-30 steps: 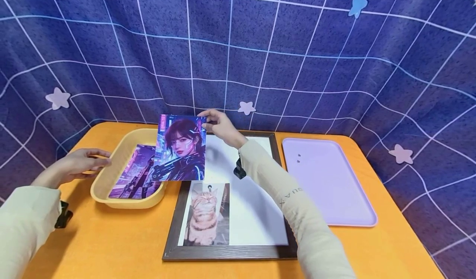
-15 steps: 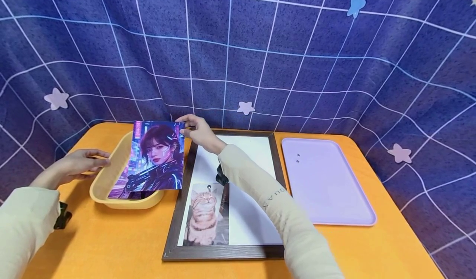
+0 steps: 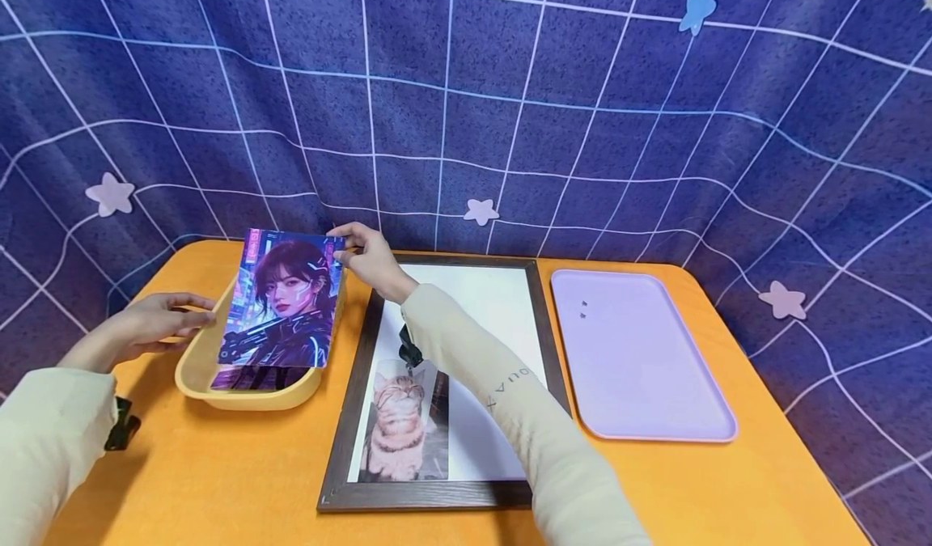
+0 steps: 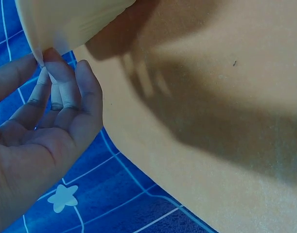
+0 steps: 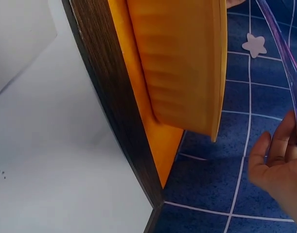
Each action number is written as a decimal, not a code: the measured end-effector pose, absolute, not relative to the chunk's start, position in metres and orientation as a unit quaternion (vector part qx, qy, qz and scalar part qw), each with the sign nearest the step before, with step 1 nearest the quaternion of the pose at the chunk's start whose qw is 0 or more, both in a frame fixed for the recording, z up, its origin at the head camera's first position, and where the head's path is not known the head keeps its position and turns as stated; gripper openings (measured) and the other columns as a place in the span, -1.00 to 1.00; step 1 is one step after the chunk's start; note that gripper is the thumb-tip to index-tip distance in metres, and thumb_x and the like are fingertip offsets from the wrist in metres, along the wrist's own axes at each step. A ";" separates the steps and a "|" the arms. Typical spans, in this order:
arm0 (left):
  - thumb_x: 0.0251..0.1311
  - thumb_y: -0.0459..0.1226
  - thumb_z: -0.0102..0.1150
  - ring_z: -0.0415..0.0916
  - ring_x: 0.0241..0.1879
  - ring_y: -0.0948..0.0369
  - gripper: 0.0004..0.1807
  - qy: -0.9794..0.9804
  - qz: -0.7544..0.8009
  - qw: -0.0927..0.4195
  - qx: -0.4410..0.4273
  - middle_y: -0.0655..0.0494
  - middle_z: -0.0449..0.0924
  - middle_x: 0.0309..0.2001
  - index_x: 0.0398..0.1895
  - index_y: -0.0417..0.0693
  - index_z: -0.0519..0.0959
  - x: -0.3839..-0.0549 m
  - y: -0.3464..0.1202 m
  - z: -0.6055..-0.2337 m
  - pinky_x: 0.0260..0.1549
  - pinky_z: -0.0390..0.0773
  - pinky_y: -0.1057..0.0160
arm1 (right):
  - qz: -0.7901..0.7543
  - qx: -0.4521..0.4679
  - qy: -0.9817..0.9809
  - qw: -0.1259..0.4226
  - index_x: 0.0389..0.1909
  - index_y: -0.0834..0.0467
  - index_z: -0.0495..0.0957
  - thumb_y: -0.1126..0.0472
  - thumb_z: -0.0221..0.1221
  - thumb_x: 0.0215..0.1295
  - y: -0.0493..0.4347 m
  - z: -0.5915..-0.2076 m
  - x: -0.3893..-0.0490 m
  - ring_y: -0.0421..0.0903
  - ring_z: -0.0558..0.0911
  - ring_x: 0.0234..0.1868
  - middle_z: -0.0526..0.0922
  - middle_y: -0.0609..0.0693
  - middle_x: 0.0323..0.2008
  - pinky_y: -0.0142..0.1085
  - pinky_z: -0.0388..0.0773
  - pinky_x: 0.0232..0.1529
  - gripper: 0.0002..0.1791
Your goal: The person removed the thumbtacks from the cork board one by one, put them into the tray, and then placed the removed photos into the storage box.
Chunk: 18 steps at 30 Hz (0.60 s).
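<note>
The left hand (image 3: 149, 323) pinches the yellow basin (image 3: 255, 401) by its rim while the right hand (image 3: 373, 263) pinches the portrait print (image 3: 280, 307) above it by one upper corner, a grip that might let the print swing and crease.

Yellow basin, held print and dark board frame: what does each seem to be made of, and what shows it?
Yellow basin: probably plastic, satin; its wall has moulded ridges. Held print: likely glossy card or coated paper; thin, slightly bowed, faintly shiny. Dark board frame: wood or wood-effect; grain lines show, but which stays open.
</note>
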<state>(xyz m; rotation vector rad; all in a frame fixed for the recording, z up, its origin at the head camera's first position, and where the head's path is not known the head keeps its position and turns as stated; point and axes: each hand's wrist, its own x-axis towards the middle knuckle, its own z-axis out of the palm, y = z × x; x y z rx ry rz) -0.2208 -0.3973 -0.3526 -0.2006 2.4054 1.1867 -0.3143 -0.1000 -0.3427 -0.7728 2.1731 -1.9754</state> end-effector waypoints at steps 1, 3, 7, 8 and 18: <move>0.25 -0.09 0.01 0.43 -0.37 0.35 -0.31 0.871 0.432 0.224 -0.072 0.33 0.51 -0.36 0.23 -0.42 0.08 -0.221 -0.397 -0.353 -0.29 0.53 0.26 | -0.651 -0.250 0.715 0.049 -0.05 0.29 0.50 0.52 0.07 0.16 -0.101 -0.343 -0.314 -0.24 0.38 -0.53 0.45 0.01 -0.45 -0.52 0.39 -0.50 -0.68; 0.25 -0.10 0.01 0.43 -0.38 0.35 -0.33 0.870 0.433 0.223 -0.072 0.32 0.50 -0.37 0.22 -0.41 0.08 -0.220 -0.397 -0.353 -0.30 0.53 0.26 | -0.655 -0.243 0.714 0.041 -0.06 0.29 0.51 0.52 0.07 0.15 -0.104 -0.344 -0.314 -0.26 0.39 -0.55 0.47 0.03 -0.45 -0.50 0.38 -0.50 -0.68; 0.25 -0.08 0.01 0.43 -0.37 0.35 -0.31 0.871 0.431 0.224 -0.071 0.32 0.50 -0.36 0.22 -0.41 0.08 -0.220 -0.396 -0.352 -0.30 0.53 0.26 | -0.657 -0.234 0.716 0.029 -0.08 0.29 0.51 0.52 0.08 0.14 -0.109 -0.348 -0.314 -0.28 0.39 -0.52 0.52 0.14 -0.39 -0.52 0.37 -0.51 -0.69; 0.25 -0.07 0.01 0.44 -0.37 0.35 -0.30 0.872 0.429 0.225 -0.071 0.32 0.50 -0.36 0.23 -0.41 0.08 -0.220 -0.396 -0.352 -0.30 0.53 0.25 | -0.655 -0.232 0.718 0.027 -0.08 0.29 0.51 0.51 0.09 0.14 -0.110 -0.348 -0.314 -0.29 0.39 -0.50 0.52 0.15 -0.38 -0.52 0.36 -0.51 -0.70; 0.26 -0.04 -0.02 0.46 -0.34 0.35 -0.28 0.877 0.417 0.228 -0.075 0.32 0.51 -0.33 0.24 -0.42 0.05 -0.221 -0.396 -0.351 -0.28 0.53 0.25 | -0.630 -0.232 0.740 0.029 -0.07 0.25 0.50 0.49 0.10 0.16 -0.119 -0.359 -0.305 -0.30 0.35 -0.56 0.39 -0.04 -0.43 -0.54 0.35 -0.57 -0.70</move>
